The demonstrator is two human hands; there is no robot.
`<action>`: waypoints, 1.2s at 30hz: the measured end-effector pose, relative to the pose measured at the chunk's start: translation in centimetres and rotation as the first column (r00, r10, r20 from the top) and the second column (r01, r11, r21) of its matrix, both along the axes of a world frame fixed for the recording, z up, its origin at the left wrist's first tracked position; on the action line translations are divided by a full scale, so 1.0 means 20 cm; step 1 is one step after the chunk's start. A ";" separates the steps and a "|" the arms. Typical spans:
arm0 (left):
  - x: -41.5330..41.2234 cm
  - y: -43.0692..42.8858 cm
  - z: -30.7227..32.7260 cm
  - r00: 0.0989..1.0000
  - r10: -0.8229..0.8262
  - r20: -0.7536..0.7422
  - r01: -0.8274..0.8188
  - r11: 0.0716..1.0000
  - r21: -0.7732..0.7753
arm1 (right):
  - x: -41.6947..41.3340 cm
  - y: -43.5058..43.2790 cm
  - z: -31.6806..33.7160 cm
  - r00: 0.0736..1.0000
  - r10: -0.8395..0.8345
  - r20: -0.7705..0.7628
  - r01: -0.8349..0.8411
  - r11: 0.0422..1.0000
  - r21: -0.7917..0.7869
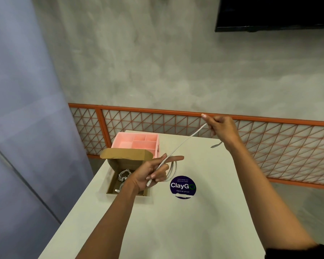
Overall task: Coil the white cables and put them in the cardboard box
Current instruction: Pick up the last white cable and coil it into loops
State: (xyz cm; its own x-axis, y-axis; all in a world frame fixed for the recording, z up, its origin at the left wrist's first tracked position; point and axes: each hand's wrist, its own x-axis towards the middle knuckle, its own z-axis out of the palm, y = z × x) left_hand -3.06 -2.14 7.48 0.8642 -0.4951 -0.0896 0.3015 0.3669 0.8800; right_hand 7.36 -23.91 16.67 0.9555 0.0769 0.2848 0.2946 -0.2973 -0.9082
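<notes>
White table (pixel 195 225) with an open cardboard box (pixel 126 153) at its left edge and a pink divided tray (pixel 120 136) just behind the box. The left hand (pixel 148 176), above the box's right side, grasps a loop of the white cable (pixel 183 143), fingers curled round it and forefinger extended; one plug shows at the palm. The cable runs taut and straight up to the right hand (pixel 222 128), raised over the table's far edge, which pinches it near the other end; a short tail hangs below. Coiled white cables (pixel 123 174) lie inside the box. Round blue sticker (pixel 182 186) beside the left hand.
</notes>
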 end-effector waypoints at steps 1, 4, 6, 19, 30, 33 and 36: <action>-0.01 0.00 0.00 1.000 -0.029 -0.012 0.028 0.998 -0.051 | 0.01 0.00 -0.01 1.000 -0.002 -0.024 0.002 0.999 0.037; -0.02 0.02 -0.01 0.993 -0.109 -0.036 0.104 0.989 -0.103 | 0.02 0.02 -0.05 0.996 0.000 -0.093 0.012 0.992 0.129; -0.04 0.02 -0.02 0.988 -0.139 -0.069 0.129 0.982 -0.135 | 0.02 0.03 -0.07 0.992 0.000 -0.123 0.019 0.989 0.150; -0.04 0.05 0.01 0.963 -0.264 -0.048 0.229 0.901 -0.368 | -0.01 -0.07 -0.06 0.966 0.133 -0.223 -0.181 0.961 -0.211; 0.02 0.00 0.06 0.955 -0.282 -0.095 0.243 0.923 -0.300 | -0.13 0.15 -0.16 0.798 0.589 -0.127 -0.598 0.750 -0.282; 0.01 0.00 0.07 0.952 -0.291 -0.091 0.246 0.911 -0.330 | -0.13 0.15 -0.15 0.772 0.616 -0.156 -0.635 0.736 -0.235; 0.00 0.01 0.07 0.942 -0.328 -0.076 0.269 0.870 -0.413 | -0.14 0.15 -0.17 0.731 0.654 -0.196 -0.683 0.696 -0.221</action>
State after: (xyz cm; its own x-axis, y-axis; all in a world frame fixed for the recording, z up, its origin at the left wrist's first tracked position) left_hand -3.01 -1.95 8.95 0.6624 -0.7469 0.0575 0.5604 0.5449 0.6237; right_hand 4.55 -20.81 13.32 0.6432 0.7627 0.0677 0.4258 -0.2828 -0.8595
